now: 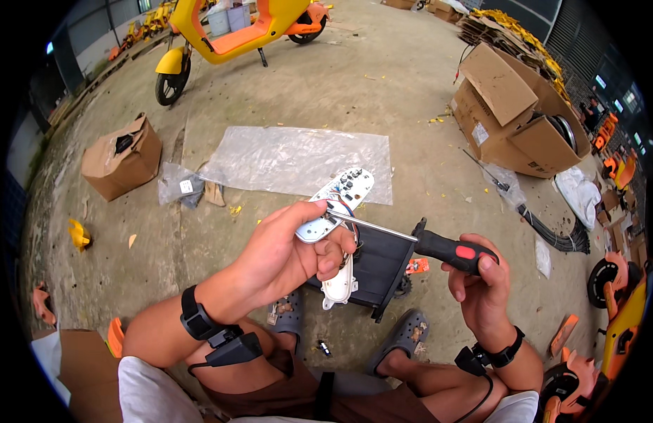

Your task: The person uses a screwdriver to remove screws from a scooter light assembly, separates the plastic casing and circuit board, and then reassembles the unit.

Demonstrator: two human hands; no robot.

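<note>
My left hand [298, 243] is closed on an elongated pale circuit board [353, 185], held tilted in the air with round dark components and thin coloured wires on it. A screwdriver [439, 247] with a black and red handle lies level across the middle, its metal shaft running left to the board beside my left thumb. My right hand [481, 282] grips the handle's end. Below the left fingers sits a white plastic housing [338, 287], partly hidden by them, with wires leading into it. A black ribbed box-like piece [383, 264] is beneath it.
A clear plastic sheet [291, 155] lies ahead on the concrete floor. Cardboard boxes stand left [122, 158] and right [510, 116]. Farther off is a yellow-orange scooter [235, 35]. A black cable bundle [552, 233] and orange scooter parts [566, 384] lie at right.
</note>
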